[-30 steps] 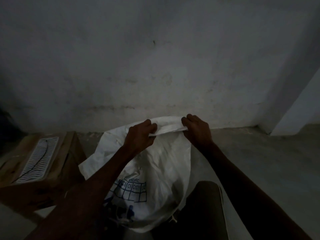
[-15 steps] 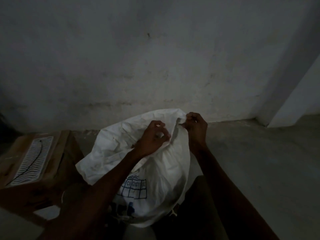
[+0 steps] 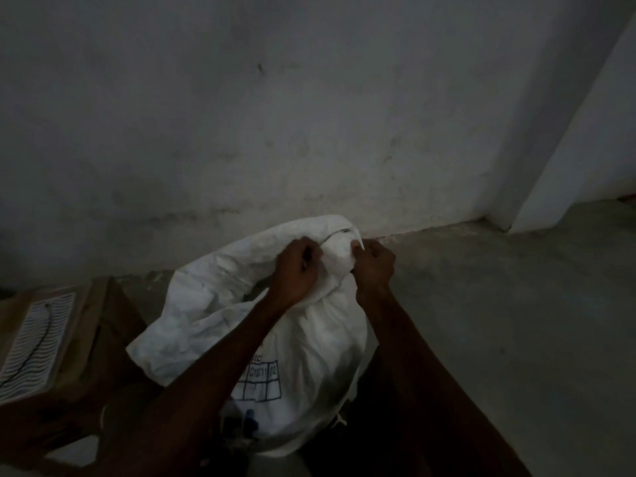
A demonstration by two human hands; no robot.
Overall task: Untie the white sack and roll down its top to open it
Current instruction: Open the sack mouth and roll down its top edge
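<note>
A white woven sack [image 3: 303, 346] with blue printed squares stands on the floor in front of me, its top bunched and folded over to the left. My left hand [image 3: 296, 270] grips the gathered fabric near the top. Just to its right, my right hand [image 3: 373, 266] pinches a fold of the sack's top with curled fingers. A thin dark line, perhaps a tie or an opening, shows on the fabric between and above my hands; I cannot tell which.
A brown cardboard box [image 3: 86, 325] with a white printed label sits close to the sack's left side. A grey plaster wall [image 3: 309, 132] rises right behind the sack. Bare concrete floor [image 3: 516, 304] stretches to the right, up to a wall corner.
Both hands have shifted from stretching the sack's rolled top edge apart to gripping the bunched top close together. The sack's top now slumps over to the left.
</note>
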